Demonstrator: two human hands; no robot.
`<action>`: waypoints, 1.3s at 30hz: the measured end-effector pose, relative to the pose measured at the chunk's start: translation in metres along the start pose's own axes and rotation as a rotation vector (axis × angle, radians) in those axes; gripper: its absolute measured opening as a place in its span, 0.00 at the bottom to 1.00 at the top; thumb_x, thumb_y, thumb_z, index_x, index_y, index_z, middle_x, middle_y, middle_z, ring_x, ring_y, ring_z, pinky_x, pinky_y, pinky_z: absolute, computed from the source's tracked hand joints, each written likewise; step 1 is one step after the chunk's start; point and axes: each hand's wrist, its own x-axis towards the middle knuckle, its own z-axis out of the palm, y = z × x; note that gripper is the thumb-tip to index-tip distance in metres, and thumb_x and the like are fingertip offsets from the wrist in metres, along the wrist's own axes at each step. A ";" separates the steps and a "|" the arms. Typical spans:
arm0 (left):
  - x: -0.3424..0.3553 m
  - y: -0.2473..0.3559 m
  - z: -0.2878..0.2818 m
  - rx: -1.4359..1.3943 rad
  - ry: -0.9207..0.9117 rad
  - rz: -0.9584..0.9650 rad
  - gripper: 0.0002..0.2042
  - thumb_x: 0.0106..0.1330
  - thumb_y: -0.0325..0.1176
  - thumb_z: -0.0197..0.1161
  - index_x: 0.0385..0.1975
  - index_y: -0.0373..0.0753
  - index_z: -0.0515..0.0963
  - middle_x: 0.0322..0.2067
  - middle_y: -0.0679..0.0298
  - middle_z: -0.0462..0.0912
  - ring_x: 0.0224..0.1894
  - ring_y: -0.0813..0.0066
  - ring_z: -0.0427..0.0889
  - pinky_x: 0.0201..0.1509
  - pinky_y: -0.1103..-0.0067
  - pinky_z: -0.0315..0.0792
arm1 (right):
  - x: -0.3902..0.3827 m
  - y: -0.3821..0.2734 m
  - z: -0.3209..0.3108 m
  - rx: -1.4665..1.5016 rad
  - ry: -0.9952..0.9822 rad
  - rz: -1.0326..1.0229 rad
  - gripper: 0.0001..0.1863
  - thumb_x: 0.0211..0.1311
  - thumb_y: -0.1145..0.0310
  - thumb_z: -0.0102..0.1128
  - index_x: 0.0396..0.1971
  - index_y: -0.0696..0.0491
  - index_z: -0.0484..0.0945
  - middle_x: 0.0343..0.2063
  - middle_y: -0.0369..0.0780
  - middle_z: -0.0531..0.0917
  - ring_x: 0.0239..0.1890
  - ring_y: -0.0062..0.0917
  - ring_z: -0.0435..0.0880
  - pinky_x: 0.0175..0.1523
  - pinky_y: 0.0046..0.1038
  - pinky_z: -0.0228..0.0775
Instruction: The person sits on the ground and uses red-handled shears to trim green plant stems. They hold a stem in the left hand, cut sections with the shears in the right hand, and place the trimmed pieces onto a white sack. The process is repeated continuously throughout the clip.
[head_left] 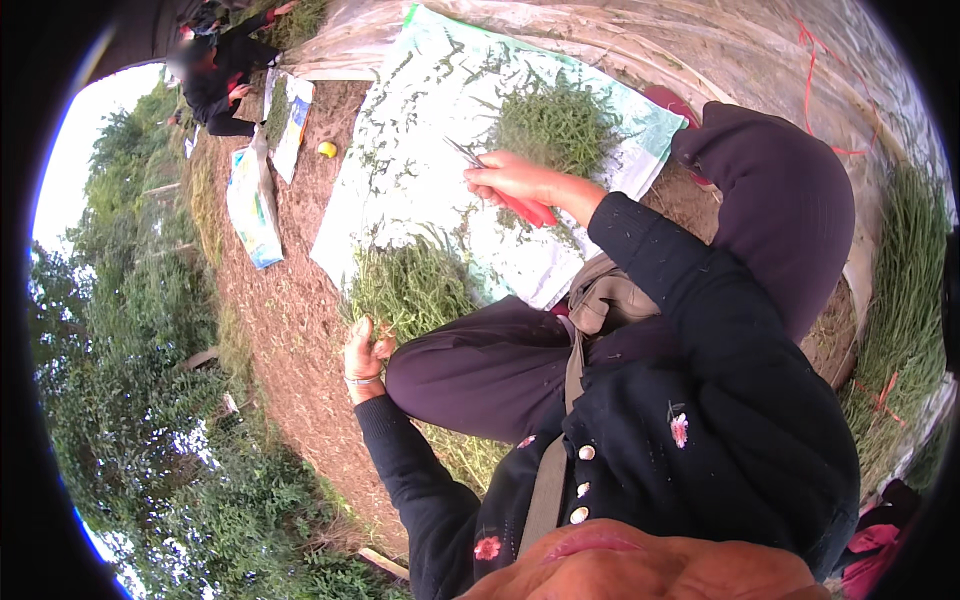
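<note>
Between the hands [510, 178] lies a heap of green stems [415, 285].

Metal-bladed, plastic-handled scissors [527, 209], smooth plastic sheet [345, 218], rough matt soil [285, 340]

From afar, I saw on my feed a black long-sleeved top [740, 390] with pink flowers [680, 430] and pearly round buttons [587, 453], dark purple trousers [785, 220], a broad tan strap [546, 488] and a thin silvery left-wrist bracelet [363, 380].
</note>
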 end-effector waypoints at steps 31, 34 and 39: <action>-0.034 -0.015 -0.049 0.008 0.163 0.002 0.09 0.61 0.35 0.58 0.23 0.40 0.68 0.19 0.58 0.74 0.11 0.81 0.60 0.14 0.85 0.50 | -0.005 -0.016 -0.016 -0.064 -0.168 -0.025 0.15 0.60 0.60 0.49 0.34 0.60 0.72 0.30 0.39 0.77 0.34 0.21 0.76 0.38 0.22 0.68; -0.038 -0.008 -0.030 0.054 0.233 -0.018 0.12 0.61 0.34 0.58 0.18 0.44 0.65 0.14 0.69 0.65 0.11 0.84 0.57 0.14 0.86 0.48 | -0.009 -0.022 -0.011 -0.018 -0.083 0.040 0.15 0.61 0.60 0.49 0.31 0.60 0.72 0.24 0.36 0.75 0.27 0.19 0.73 0.32 0.21 0.67; -0.044 -0.006 -0.027 0.085 0.300 -0.037 0.15 0.60 0.33 0.59 0.14 0.47 0.63 0.12 0.76 0.60 0.11 0.85 0.56 0.14 0.86 0.46 | -0.012 -0.021 -0.008 0.018 -0.117 0.041 0.16 0.63 0.58 0.46 0.29 0.58 0.70 0.18 0.30 0.67 0.17 0.12 0.64 0.22 0.16 0.60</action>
